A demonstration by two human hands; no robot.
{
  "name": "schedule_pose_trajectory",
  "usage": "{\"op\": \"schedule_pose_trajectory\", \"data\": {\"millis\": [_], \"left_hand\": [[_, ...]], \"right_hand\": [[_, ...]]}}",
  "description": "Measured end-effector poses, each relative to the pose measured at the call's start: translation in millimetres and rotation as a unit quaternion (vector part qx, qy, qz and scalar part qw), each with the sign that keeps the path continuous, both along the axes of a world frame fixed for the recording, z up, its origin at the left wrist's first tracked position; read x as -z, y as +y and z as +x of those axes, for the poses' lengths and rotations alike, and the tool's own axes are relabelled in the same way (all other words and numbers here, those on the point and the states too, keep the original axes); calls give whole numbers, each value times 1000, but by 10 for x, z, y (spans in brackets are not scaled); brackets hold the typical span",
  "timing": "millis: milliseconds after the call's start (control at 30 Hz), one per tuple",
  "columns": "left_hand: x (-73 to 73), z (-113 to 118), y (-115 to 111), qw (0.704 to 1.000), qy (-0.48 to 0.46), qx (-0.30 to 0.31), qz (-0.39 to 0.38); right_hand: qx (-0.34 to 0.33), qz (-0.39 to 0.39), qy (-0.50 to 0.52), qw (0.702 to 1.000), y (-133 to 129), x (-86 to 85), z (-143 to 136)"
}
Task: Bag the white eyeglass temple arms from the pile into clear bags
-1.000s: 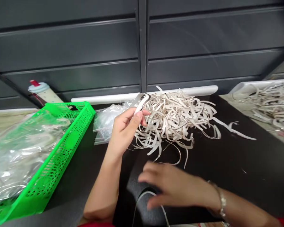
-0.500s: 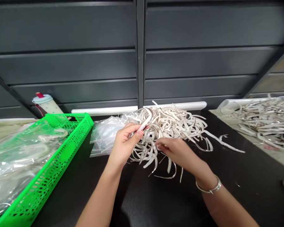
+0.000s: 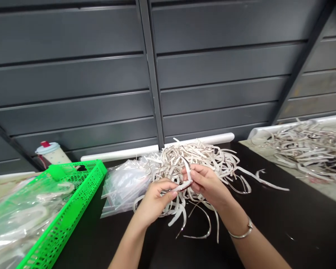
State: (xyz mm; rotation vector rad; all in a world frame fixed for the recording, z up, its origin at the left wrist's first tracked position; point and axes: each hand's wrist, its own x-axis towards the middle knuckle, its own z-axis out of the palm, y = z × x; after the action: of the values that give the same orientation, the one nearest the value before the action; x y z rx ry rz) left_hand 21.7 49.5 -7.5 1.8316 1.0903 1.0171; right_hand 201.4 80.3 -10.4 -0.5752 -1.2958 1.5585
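And there it is, the right hand (image 3: 205, 183) joins the left hand (image 3: 157, 200), both now pinching one curved white strip (image 3: 184, 185), giving it two-handed control, tangled strips (image 3: 224, 160) just beyond them.

A slim, shiny silver-toned bangle (image 3: 244, 235) is circling the wrist (image 3: 236, 220) behind the right hand's (image 3: 208, 186) fingers, its curved band is thickening at the outer edge, the left hand (image 3: 155, 201) and forearm (image 3: 128, 244) are showing bare behind the fingertips
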Motion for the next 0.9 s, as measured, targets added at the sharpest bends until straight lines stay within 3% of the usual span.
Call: {"op": "schedule_pose_trajectory", "data": {"millis": [33,100,167,200,233,367,433,500,633,700,767,833,900], "left_hand": [[23,-6,18,1000,10,-21,9],[78,-2,55,992,-14,-122,41],[127,25,80,966,-108,-231,44],[144,46,85,951,-171,-255,21],[154,71,83,940,-233,-248,-18],[130,173,30,907,-366,-82,-192],[91,186,5,894,-401,-60,-189],[39,151,-5,884,-438,-84,-143],[-56,13,13,852,-500,-116,-105],[-74,-25,27,841,-516,-123,-103],[-70,-25,35,838,-520,-128,-105],[-61,-2,32,837,-520,-130,-108],[-62,22,15,838,-519,-129,-108]], "right_hand": [[-6,-20,16,1000,11,3,-1],[7,-29,33,999,21,15,-10],[36,-10,44,998,8,36,-43],[50,0,51,997,-7,50,-70],[59,5,59,996,-26,64,-104],[33,-7,73,997,-84,110,-224],[8,-4,52,999,-68,119,-216],[12,11,15,1000,-10,117,-140],[103,79,-137,982,152,104,78],[100,137,-327,930,199,123,116],[75,185,-510,837,214,180,83],[75,205,-607,764,219,276,8],[85,197,-643,735,234,392,-74]]}}
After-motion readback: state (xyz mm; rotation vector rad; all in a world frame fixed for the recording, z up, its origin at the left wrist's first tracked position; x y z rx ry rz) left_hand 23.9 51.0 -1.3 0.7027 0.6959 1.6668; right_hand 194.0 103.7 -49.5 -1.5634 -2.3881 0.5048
